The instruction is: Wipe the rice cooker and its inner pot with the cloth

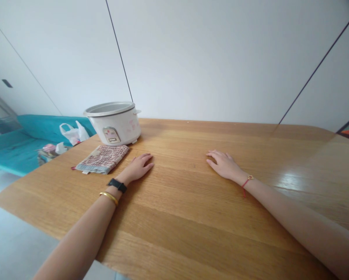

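Both my hands rest palm down on a wooden table [174,202]. My left hand [137,167] lies open with its fingers loosely stretched, holding nothing, just right of a folded checked cloth [103,158]. Behind that cloth stands a white rice cooker [116,126] without a lid on it; its inside bottom is hidden from here. My right hand [222,163] lies open too, fingers extended and nothing in them, some way to the right of the left one.
A white wall [209,58] of panels runs along the table's back edge. To the left, beyond the table, is a teal sofa [8,151] with a white plastic bag [74,133] and small items near it.
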### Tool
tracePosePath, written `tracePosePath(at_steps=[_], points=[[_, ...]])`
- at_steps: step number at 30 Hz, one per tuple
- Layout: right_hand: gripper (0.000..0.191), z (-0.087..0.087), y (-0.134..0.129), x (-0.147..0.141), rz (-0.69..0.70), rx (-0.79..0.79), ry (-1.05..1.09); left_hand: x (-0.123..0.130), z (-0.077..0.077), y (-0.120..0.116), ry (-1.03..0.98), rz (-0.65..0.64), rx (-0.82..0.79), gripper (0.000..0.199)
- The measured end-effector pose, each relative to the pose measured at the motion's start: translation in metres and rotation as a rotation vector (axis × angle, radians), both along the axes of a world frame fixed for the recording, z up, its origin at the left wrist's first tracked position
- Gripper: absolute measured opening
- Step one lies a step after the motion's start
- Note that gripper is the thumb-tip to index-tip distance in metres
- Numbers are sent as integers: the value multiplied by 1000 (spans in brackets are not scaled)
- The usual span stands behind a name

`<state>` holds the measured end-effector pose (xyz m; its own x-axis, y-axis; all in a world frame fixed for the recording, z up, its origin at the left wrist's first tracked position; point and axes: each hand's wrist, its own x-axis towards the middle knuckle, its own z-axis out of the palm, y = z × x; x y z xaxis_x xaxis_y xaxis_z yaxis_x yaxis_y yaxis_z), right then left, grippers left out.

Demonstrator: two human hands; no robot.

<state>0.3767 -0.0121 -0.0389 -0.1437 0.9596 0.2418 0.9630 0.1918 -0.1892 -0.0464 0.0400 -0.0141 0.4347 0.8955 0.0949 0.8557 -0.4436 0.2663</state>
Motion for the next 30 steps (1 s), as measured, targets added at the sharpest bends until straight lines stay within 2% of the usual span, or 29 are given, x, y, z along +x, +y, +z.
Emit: tracePosePath(at_steps=[30], points=[[39,0,-1,-1,-11,-9,-7,1,0,-1,24,4,3,68]])
